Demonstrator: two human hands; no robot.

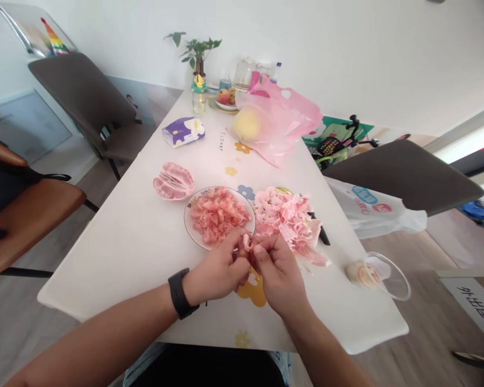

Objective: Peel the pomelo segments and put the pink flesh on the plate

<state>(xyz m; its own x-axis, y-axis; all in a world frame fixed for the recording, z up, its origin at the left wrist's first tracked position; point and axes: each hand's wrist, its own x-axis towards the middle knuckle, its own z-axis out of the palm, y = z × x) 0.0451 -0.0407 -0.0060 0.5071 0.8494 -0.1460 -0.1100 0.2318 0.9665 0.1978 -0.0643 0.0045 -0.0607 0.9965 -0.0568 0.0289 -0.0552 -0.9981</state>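
My left hand (221,269) and my right hand (279,271) meet just below the plate, both closed on one pomelo segment (247,243). Its pale membrane shows between my fingertips; the rest of it is mostly hidden by my fingers. Beyond my left hand is a round white plate (189,228) heaped with peeled pink pomelo flesh (221,212). To the right of the plate, near my right hand, lies a pile of pink peeled membranes (284,215). A larger piece of peeled pomelo (173,181) rests on the table to the plate's upper left.
On the white table (116,258) are a tissue pack (183,131), a pink plastic bag (288,115) around a yellow pomelo (247,123), and a clear plastic cup (377,275) at right. A dark handle (324,231) sticks out by the membranes. A plant (197,51) and fruit plate (227,106) stand behind.
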